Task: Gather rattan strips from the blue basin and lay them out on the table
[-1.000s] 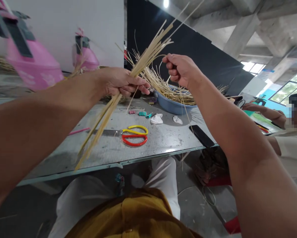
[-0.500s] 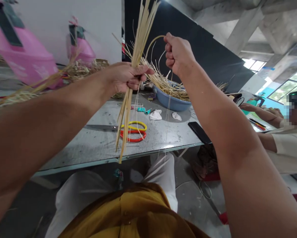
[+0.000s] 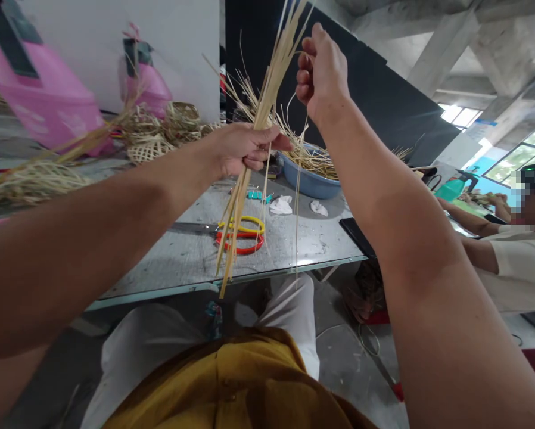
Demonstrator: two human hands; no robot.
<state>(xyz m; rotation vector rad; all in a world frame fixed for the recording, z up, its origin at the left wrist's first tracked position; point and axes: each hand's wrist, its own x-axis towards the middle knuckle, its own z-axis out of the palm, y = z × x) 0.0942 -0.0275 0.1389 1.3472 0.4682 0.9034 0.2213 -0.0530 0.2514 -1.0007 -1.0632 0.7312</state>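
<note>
My left hand [image 3: 247, 146] is closed around a bundle of thin bamboo strips [image 3: 274, 77], held upright and tilted to the right above the table. Their lower ends hang in front of the scissors [image 3: 245, 241], which have one yellow and one red handle loop. Up and to the right, beside the top of the bundle, is my right hand [image 3: 323, 71]. Its fingers are curled in on a thin bamboo strip, and a fine strand [image 3: 297, 208] dangles below it. The strip's hold between the fingers is partly hidden.
A blue basin [image 3: 310, 182] full of strips stands behind my hands. On the table [image 3: 196, 262] lie teal binder clips [image 3: 255, 195], crumpled tissue [image 3: 281, 205] and a black phone [image 3: 357, 237]. Pink spray bottles [image 3: 146, 86] and woven pieces [image 3: 149, 149] are at left. A co-worker [image 3: 524, 256] sits at right.
The bundle in my left hand has shifted right and leans further over. My right hand has risen and turned, its fingers looser; the strip's arc from the bundle no longer shows.
</note>
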